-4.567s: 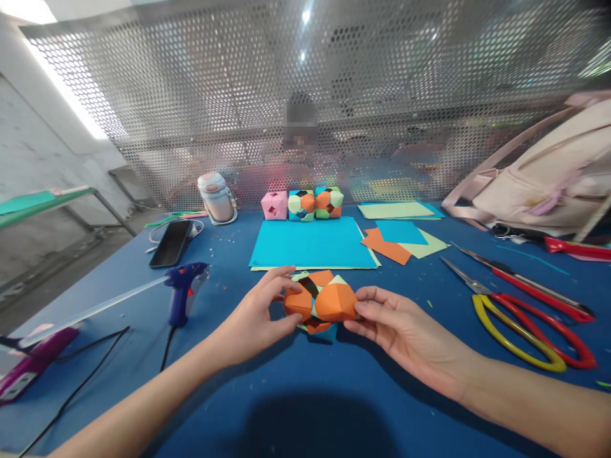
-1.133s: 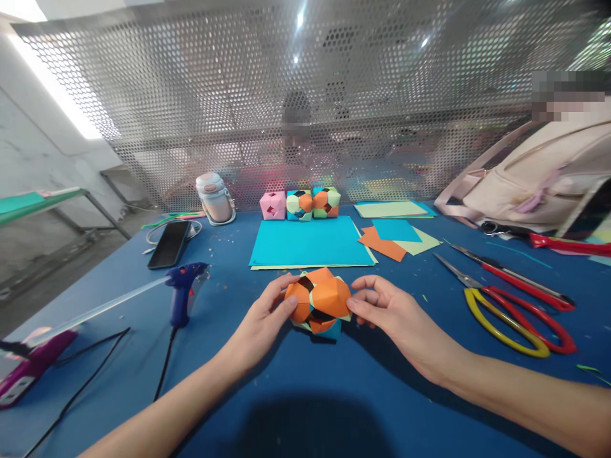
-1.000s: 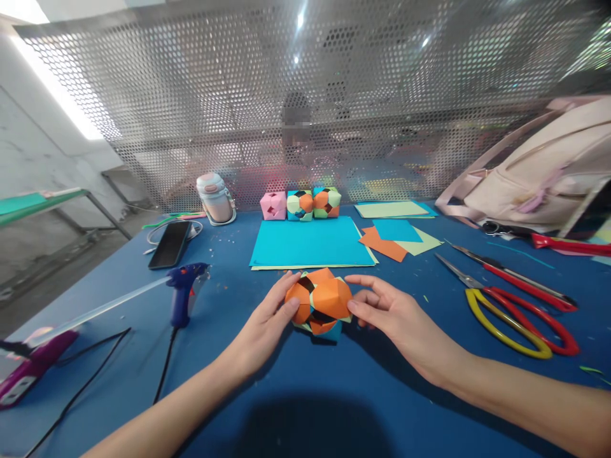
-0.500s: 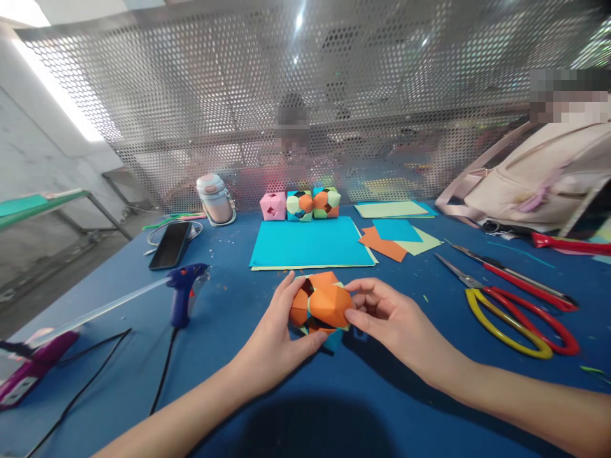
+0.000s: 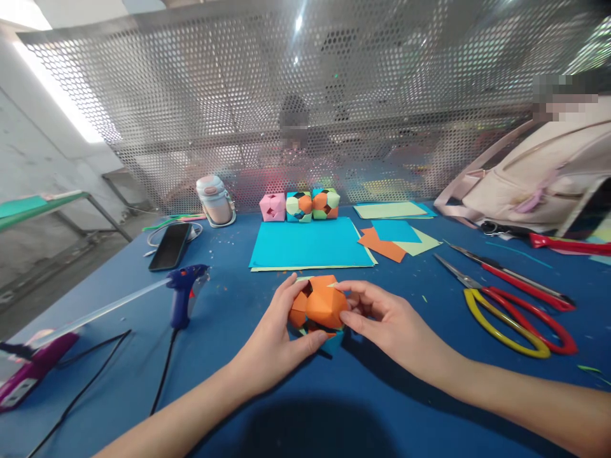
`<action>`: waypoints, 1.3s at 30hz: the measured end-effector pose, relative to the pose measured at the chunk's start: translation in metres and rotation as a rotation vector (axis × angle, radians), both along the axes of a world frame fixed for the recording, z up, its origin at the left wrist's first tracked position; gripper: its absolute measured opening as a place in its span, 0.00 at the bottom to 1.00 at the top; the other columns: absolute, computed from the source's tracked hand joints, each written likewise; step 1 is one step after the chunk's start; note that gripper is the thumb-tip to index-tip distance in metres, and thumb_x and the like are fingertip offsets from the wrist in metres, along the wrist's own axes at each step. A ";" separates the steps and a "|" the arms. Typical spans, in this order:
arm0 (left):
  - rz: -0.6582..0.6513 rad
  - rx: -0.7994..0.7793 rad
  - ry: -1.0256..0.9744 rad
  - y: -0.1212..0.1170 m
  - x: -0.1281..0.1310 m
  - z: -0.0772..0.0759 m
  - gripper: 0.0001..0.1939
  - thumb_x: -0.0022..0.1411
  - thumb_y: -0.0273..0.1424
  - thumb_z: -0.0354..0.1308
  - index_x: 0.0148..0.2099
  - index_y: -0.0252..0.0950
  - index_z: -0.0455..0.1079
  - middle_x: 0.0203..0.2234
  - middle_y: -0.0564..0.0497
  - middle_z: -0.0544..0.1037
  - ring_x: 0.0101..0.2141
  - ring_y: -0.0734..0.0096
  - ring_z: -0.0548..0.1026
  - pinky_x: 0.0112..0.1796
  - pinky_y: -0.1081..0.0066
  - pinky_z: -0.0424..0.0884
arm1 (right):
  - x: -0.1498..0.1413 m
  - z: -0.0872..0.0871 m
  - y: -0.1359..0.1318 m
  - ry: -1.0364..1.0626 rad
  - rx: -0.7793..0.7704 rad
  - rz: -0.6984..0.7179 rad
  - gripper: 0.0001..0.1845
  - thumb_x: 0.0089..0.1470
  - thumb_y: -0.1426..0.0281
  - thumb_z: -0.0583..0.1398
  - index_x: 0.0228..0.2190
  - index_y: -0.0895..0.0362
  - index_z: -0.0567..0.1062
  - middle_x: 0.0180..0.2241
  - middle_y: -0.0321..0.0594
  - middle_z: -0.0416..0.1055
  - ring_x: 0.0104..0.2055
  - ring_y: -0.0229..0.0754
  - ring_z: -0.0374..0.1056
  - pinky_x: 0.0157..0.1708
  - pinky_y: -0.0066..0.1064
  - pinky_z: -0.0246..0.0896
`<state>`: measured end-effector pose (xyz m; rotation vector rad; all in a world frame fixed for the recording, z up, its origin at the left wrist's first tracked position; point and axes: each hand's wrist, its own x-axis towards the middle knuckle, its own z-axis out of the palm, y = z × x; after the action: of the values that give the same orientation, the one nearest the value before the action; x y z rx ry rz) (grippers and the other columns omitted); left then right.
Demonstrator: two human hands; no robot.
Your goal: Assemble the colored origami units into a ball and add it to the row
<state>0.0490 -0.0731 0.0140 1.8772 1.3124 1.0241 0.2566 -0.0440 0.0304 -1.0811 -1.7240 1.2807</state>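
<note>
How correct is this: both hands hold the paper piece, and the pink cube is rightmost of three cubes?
Rightmost is wrong: the head view shows the pink cube leftmost of three cubes. The left hand and right hand hold the paper piece.

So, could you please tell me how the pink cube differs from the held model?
The pink cube is one colour; the held model mixes orange, green and blue. The pink cube sits unheld; left hand and right hand hold the held model. Both are folded paper with openings.

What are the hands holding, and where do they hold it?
A paper ball. The left hand cups its left side; the right hand's thumb and fingers hold its right edge.
</note>
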 end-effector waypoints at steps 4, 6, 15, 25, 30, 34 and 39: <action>0.023 0.013 0.032 0.000 0.000 0.001 0.32 0.58 0.37 0.62 0.62 0.40 0.58 0.65 0.38 0.55 0.66 0.51 0.48 0.62 0.49 0.53 | 0.000 0.002 -0.002 -0.049 0.025 -0.018 0.17 0.53 0.64 0.60 0.45 0.52 0.73 0.31 0.34 0.70 0.33 0.39 0.67 0.35 0.31 0.68; 0.041 0.026 0.082 -0.001 0.000 0.003 0.31 0.58 0.37 0.61 0.62 0.39 0.58 0.66 0.37 0.52 0.66 0.50 0.48 0.61 0.48 0.54 | 0.000 0.004 -0.003 -0.070 0.038 -0.022 0.17 0.53 0.64 0.60 0.45 0.52 0.73 0.30 0.34 0.70 0.32 0.39 0.67 0.35 0.31 0.67; 0.053 0.353 0.347 -0.005 0.007 0.009 0.27 0.60 0.33 0.59 0.60 0.41 0.59 0.62 0.37 0.59 0.62 0.48 0.59 0.56 0.47 0.64 | -0.001 0.004 -0.003 -0.103 0.179 -0.018 0.16 0.52 0.66 0.61 0.44 0.52 0.74 0.29 0.34 0.71 0.30 0.39 0.65 0.32 0.30 0.64; 0.046 0.602 0.495 -0.008 0.017 0.010 0.23 0.55 0.27 0.60 0.53 0.40 0.62 0.49 0.41 0.72 0.54 0.51 0.70 0.54 0.46 0.65 | 0.007 0.003 -0.006 -0.214 0.499 0.114 0.14 0.61 0.65 0.55 0.47 0.52 0.73 0.33 0.39 0.75 0.34 0.43 0.68 0.39 0.36 0.64; 0.031 0.646 0.529 -0.009 0.017 0.010 0.20 0.55 0.24 0.58 0.51 0.39 0.62 0.46 0.43 0.74 0.54 0.53 0.69 0.56 0.47 0.62 | 0.014 0.003 0.003 -0.103 0.671 0.075 0.15 0.55 0.72 0.57 0.46 0.55 0.72 0.40 0.45 0.72 0.45 0.46 0.68 0.48 0.39 0.65; 0.030 0.656 0.553 -0.009 0.017 0.010 0.20 0.55 0.24 0.57 0.51 0.38 0.62 0.47 0.42 0.73 0.55 0.53 0.69 0.56 0.48 0.61 | 0.017 -0.006 0.012 -0.144 0.570 0.186 0.30 0.49 0.75 0.60 0.56 0.57 0.66 0.59 0.50 0.62 0.62 0.50 0.58 0.59 0.45 0.57; 0.045 0.681 0.600 -0.011 0.020 0.011 0.20 0.57 0.29 0.59 0.52 0.38 0.62 0.46 0.41 0.71 0.55 0.50 0.68 0.56 0.45 0.60 | 0.015 -0.016 0.013 -0.096 0.472 0.254 0.32 0.52 0.76 0.59 0.59 0.54 0.63 0.61 0.47 0.61 0.63 0.49 0.57 0.60 0.45 0.55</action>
<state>0.0694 -0.0840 0.0248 2.8452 1.4335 1.0554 0.2716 -0.0309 0.0148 -0.6723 -2.1483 0.9005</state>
